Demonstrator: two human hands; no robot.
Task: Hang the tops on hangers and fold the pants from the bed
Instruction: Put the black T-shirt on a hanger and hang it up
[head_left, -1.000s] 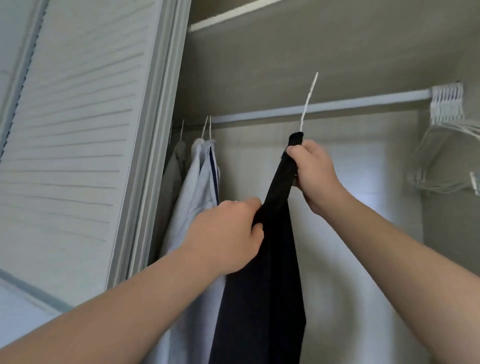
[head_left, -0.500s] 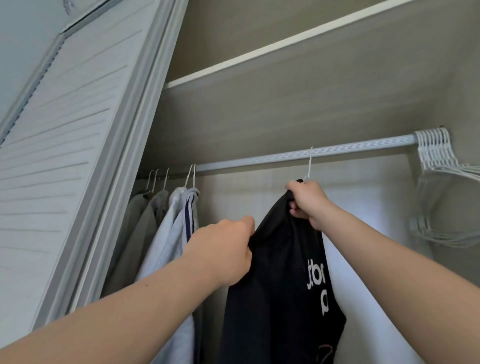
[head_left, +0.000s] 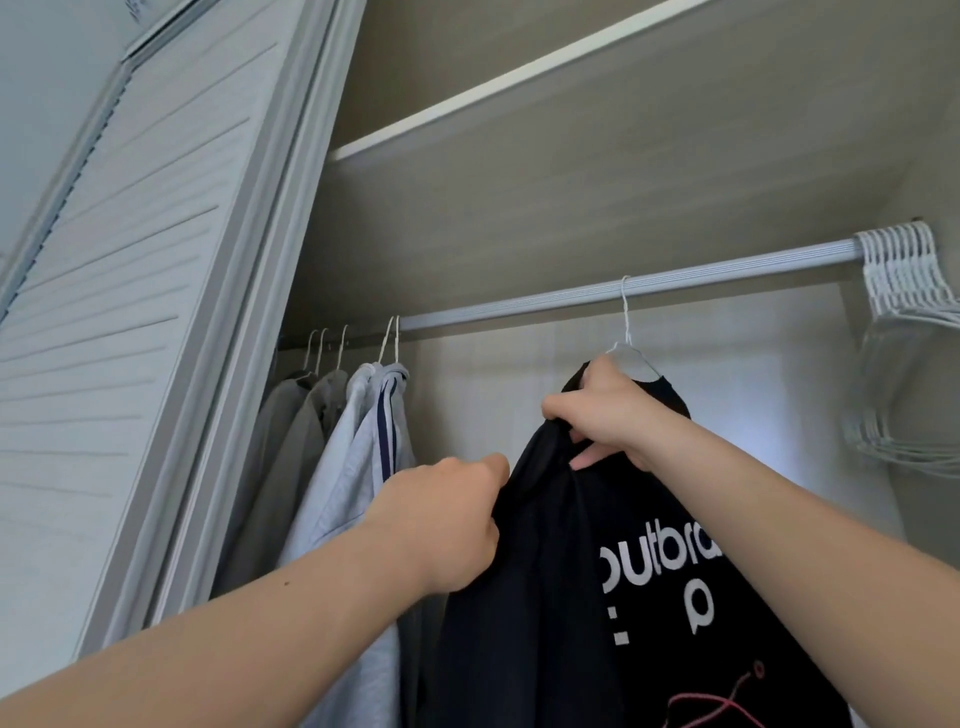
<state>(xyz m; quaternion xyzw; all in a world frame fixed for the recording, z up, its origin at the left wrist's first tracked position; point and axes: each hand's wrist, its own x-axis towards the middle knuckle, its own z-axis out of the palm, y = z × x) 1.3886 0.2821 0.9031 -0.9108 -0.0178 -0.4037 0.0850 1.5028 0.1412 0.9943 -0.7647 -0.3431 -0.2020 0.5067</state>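
Note:
A black top (head_left: 561, 597) with white lettering hangs on a white hanger (head_left: 626, 332), whose hook sits over the closet rail (head_left: 519, 306). My right hand (head_left: 605, 421) grips the top's fabric at the shoulder, just under the hanger. My left hand (head_left: 441, 525) pinches the top's left edge lower down. The hanger's arms are mostly hidden inside the top.
Several tops in grey and pale blue (head_left: 343, 431) hang at the rail's left end. A bunch of empty white hangers (head_left: 904, 291) crowds the rail's right end. A louvred door (head_left: 119, 291) stands on the left, a shelf (head_left: 519, 156) above.
The hanger rose with the black top and its hook went over the rail. The top turned and now shows its printed front. My view tilted upward.

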